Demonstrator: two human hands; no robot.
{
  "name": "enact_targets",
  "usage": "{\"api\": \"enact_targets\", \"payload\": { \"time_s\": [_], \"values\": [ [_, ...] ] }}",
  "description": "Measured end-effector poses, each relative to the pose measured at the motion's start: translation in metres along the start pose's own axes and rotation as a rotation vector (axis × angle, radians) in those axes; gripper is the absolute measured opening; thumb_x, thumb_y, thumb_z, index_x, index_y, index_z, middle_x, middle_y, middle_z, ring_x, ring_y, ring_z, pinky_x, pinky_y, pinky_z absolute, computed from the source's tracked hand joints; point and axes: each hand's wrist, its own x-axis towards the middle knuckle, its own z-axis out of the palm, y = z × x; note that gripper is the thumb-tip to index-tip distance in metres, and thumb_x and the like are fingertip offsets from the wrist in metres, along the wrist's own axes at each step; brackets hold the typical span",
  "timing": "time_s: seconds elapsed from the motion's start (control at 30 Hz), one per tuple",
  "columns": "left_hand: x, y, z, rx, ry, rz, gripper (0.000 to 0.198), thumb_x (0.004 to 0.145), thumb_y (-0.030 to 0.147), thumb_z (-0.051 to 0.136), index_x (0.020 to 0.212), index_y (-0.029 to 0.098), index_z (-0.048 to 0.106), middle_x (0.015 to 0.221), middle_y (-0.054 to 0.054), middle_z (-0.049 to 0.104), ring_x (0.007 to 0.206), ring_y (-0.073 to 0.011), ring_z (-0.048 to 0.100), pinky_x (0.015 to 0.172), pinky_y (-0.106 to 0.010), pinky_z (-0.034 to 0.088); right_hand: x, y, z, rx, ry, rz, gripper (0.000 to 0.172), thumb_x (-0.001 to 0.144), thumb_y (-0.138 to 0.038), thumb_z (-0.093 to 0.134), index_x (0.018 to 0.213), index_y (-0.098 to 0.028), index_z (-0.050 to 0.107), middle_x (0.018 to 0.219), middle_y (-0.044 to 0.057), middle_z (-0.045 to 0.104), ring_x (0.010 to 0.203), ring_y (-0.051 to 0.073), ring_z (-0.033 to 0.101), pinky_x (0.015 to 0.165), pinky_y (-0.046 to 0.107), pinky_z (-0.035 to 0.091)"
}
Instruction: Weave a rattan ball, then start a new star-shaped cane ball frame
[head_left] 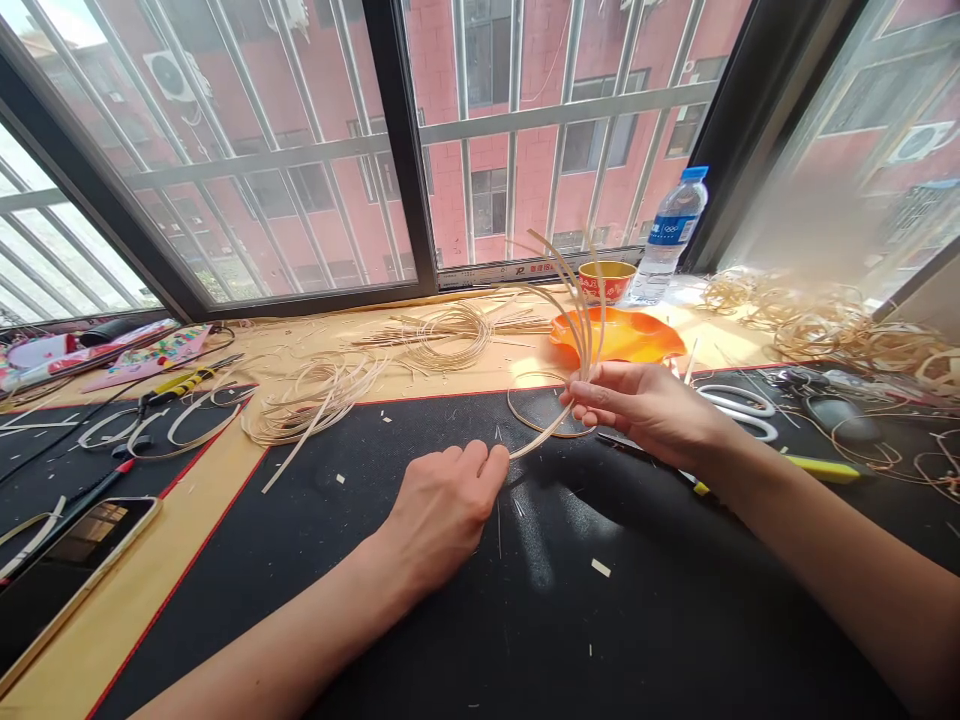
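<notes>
Between my two hands runs a small bundle of thin, pale cane-like strips [541, 437]. My left hand [454, 500] is closed around its lower end, low over the black mat [315, 620]; the fingertips are hidden. Higher and to the right, my right hand [637, 405] pinches the bundle between thumb and fingers. Beyond that pinch the strips fan upward and curve to the left. A single thin loop lies on the mat behind the bundle. Small cut pieces [601, 568] are scattered nearby.
Coils of strips [311, 400] lie left, with more at the back and right. An orange wavy dish [637, 335], a red cup [607, 285] and a water bottle [670, 240] stand by the window. Scissors [739, 410] lie right, a phone [67, 580] left.
</notes>
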Motion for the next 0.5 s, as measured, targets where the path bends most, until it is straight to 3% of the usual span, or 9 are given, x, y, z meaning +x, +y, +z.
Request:
{"api": "enact_targets", "payload": {
  "time_s": [0.27, 0.5],
  "values": [
    [0.0, 0.001, 0.0, 0.001, -0.059, -0.069, 0.031, 0.08, 0.001, 0.038, 0.099, 0.018, 0.057, 0.078, -0.002, 0.059, 0.066, -0.0202, 0.059, 0.054, -0.029, 0.045, 0.004, -0.003, -0.014, -0.312, -0.024, -0.084, 0.032, 0.066, -0.046, 0.077, 0.078, -0.017, 0.071, 0.07, 0.005, 0.068, 0.066, 0.016, 0.062, 0.064, 0.028, 0.051],
    [-0.002, 0.001, -0.001, 0.001, -0.047, -0.067, 0.037, 0.081, 0.001, 0.038, 0.109, 0.018, 0.056, 0.082, -0.002, 0.061, 0.067, -0.0195, 0.06, 0.055, -0.029, 0.045, 0.003, -0.005, -0.014, -0.064, -0.01, -0.08, 0.032, 0.064, -0.041, 0.08, 0.081, -0.017, 0.068, 0.075, 0.001, 0.065, 0.067, 0.011, 0.06, 0.067, 0.025, 0.05]
  ]
}}
